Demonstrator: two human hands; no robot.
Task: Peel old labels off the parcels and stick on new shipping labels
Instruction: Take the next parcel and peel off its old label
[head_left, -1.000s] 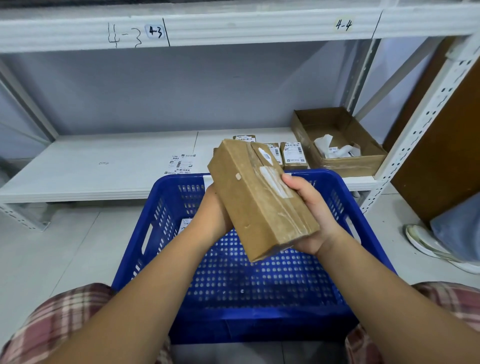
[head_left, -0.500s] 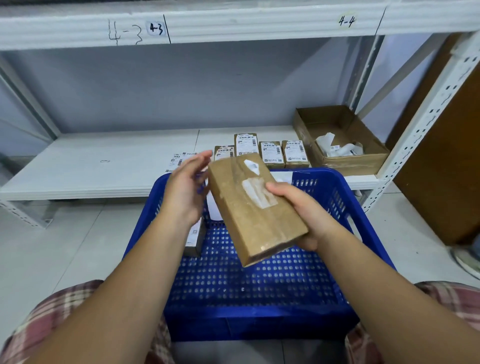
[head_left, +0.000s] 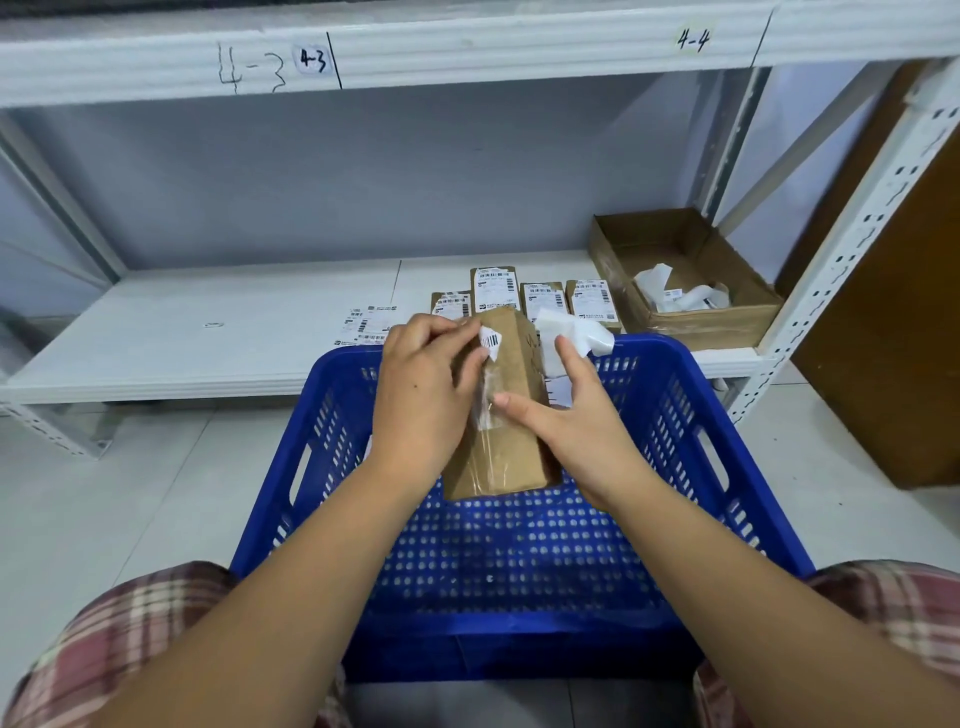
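**Fig.** Label removal, seen from beside the seated person.

**Risk 1:** the old label (head_left: 491, 343) tears instead of lifting. Only a small barcode scrap is up, pinched betw. thumb & fingertips of the left hand (head_left: 421, 395). A sharp or sideways pull would prob. leave paper and glue behind.

**Risk 2:** the clear tape (head_left: 485, 410) along the top face may come up w/ the scrap and strip the cardboard skin.

**Risk 3:** the parcel (head_left: 511, 452) slips. The right hand (head_left: 569, 421) clamps it w/ thumb on the top face and palm at the side. Its index finger is straight and free, and the other fingers are hidden under the box, so the hold looks light against a hard tug. A drop would land the parcel in the blue basket (head_left: 675, 415) directly below.

**Parcel:** a long brown carton, held above the basket near its far rim, long axis pointing away from the person. The top face is glossy w/ tape, w/ whitish residue mid-face. Crumpled white paper (head_left: 569, 330) sits just beside its far R corner; attached or loose, cannot tell. Labelled boxes (head_left: 543, 301) lie on the shelf (head_left: 208, 332) behind.
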